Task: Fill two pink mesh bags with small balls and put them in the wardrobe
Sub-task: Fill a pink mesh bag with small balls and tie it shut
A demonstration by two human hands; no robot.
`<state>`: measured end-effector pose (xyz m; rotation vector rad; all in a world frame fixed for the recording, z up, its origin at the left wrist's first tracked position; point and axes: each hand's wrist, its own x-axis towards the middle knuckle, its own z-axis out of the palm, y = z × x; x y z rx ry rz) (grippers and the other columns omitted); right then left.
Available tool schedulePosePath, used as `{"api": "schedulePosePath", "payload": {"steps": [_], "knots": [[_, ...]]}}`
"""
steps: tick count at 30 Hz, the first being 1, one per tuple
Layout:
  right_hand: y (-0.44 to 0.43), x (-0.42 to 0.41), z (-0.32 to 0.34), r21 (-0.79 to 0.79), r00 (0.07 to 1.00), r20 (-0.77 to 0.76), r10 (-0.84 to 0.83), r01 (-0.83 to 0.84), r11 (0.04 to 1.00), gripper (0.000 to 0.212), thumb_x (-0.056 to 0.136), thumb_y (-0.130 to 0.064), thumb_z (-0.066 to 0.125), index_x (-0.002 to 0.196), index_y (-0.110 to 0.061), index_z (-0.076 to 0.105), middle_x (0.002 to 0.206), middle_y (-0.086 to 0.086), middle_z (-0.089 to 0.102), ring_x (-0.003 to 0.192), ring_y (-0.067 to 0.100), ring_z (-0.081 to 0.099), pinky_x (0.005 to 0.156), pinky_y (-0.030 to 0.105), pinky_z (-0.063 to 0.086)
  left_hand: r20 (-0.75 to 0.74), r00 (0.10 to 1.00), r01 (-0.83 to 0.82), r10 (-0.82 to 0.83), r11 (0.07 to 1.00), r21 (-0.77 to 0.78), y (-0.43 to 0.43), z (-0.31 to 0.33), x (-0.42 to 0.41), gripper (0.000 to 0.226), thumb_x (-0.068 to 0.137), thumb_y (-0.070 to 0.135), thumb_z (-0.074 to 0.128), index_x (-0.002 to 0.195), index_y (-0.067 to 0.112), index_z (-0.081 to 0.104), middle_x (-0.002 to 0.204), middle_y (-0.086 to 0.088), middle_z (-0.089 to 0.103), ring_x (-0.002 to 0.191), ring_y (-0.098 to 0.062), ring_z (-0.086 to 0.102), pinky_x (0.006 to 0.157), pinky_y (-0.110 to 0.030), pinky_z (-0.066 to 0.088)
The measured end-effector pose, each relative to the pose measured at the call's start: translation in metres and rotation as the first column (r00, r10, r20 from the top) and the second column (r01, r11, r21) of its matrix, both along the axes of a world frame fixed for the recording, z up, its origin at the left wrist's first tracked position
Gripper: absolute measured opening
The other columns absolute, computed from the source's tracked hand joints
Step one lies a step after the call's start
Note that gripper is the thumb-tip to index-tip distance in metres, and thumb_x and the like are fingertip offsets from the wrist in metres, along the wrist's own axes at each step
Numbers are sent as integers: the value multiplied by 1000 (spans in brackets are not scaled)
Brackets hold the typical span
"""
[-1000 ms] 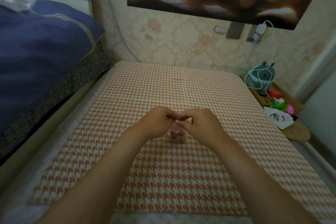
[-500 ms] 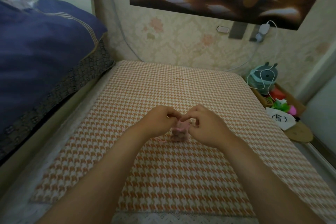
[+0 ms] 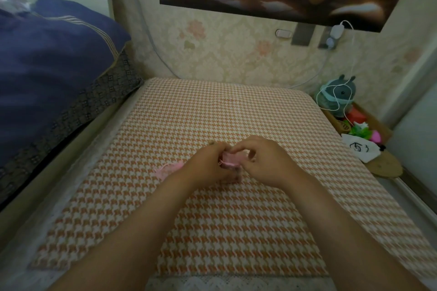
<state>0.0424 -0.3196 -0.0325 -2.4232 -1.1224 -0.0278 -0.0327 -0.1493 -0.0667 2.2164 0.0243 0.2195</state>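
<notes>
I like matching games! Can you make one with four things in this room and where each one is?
Things:
1 small pink mesh bag
2 navy blue quilt
3 white charger plug
4 round teal toy

Places:
A on the flowered wall
B far left
C right of the orange-and-white checked cloth
D between left hand and right hand

Pairs: 1-D, 2-B, 3-A, 4-C

Left hand (image 3: 208, 166), right hand (image 3: 268, 162) close together, fingers curled, pinching pink mesh bag (image 3: 229, 160).

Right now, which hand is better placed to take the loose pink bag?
Probably left: both pinch a second bag, but the left hand is beside the loose pink bag, the right hand farther.
</notes>
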Motion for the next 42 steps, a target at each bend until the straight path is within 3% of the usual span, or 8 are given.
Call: {"api": "schedulePosePath", "payload": {"steps": [6,11,15,21,25,33,38,42], "knots": [[2,1,-4,-238,995,103,14,11,971,26,92,-40,56,112,-41,73,109,-9,64,100,17,61,83,38,52,-16,1000,17,-16,997,77,1,-1,2,39,74,30,84,108,26,68,91,16,65,78,5,59,70,-8,44],[2,-4,4,-83,994,104,27,-18,996,29,86,-30,57,110,-35,74,111,-10,65,102,14,58,85,34,49,8,1000,19,-21,992,126,2,-2,3,35,75,35,82,104,30,64,82,18,57,71,3,53,64,-16,40],[5,-7,2,-208,995,67,74,-59,976,30,90,-27,57,111,-36,76,120,-10,65,110,17,57,90,37,50,1,1000,20,-20,989,143,2,-3,5,40,69,39,85,103,26,69,87,12,65,71,0,57,68,-20,47],[1,-6,6,-95,998,64,-8,15,995,27,88,-41,56,106,-35,75,110,-10,65,102,14,59,85,37,51,14,1000,11,-13,991,131,3,-4,4,38,73,37,82,106,25,68,85,12,61,71,-4,56,66,-19,44],[2,-7,8,-225,993,116,14,12,974,45,83,-60,42,101,-39,78,108,-9,69,100,17,62,84,37,51,10,1000,27,-28,995,94,0,2,1,31,70,27,86,91,34,64,76,18,62,65,12,55,61,-6,39],[4,-5,7,-185,985,174,17,16,983,19,86,-33,59,94,-34,76,101,-9,66,98,16,60,84,35,50,47,999,5,-12,989,147,0,3,2,23,76,24,80,97,21,72,86,9,66,66,7,53,63,-10,40],[0,-3,6,-93,998,-11,-54,53,994,20,89,-27,63,105,-36,70,100,-14,67,85,9,63,77,36,55,31,999,-14,10,990,142,0,8,-2,21,78,34,79,96,24,75,77,15,63,63,7,55,60,-7,37],[-6,0,9,117,965,-255,-55,87,989,56,86,-28,73,136,-39,49,108,-18,62,85,5,64,80,30,56,12,999,-41,40,994,99,0,11,-5,21,80,41,76,93,24,79,69,16,64,59,9,56,57,-8,38]]}}
